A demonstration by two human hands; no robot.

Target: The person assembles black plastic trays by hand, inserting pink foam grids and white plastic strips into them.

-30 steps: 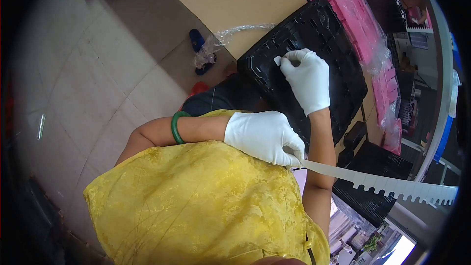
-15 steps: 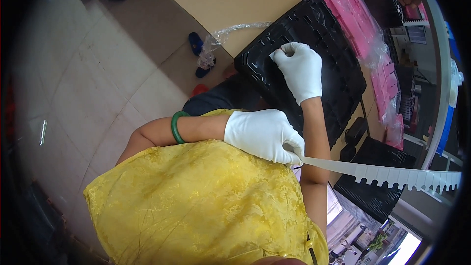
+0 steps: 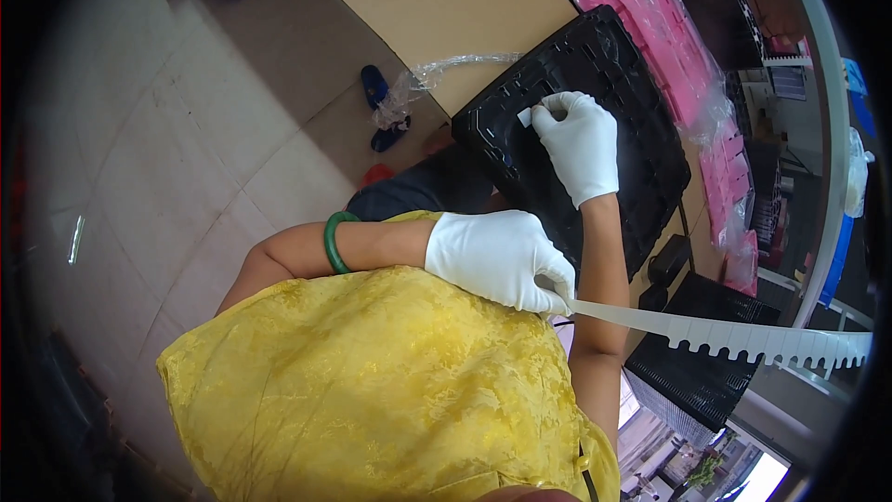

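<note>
In a white glove, my left hand (image 3: pixel 502 260) is closed, pinching one end of a long white strip (image 3: pixel 697 327) between thumb and fingers. The strip has a row of notches along its lower edge and stretches off to the right, across my right forearm. My right hand (image 3: pixel 581 151), also gloved in white, is over a black plastic tray (image 3: pixel 641 121). Its thumb and forefinger are pinched on a small white piece (image 3: pixel 525 118), which looks like a sticker. Whether this piece touches the tray I cannot tell. The tray has moulded slots and ribs.
Beneath the tray is a tan tabletop (image 3: pixel 437 0), with crumpled clear plastic film (image 3: pixel 409 88) at its edge. Pink moulded trays (image 3: pixel 641 33) in clear wrap lie beyond. Blue slippers (image 3: pixel 374 85) are on the tiled floor. Black mesh (image 3: pixel 697 372) stands at lower right.
My right hand sits slightly lower and further right in the picture, and more of the small white piece shows. The surroundings have shifted a little in view. My left hand keeps its pinch.
</note>
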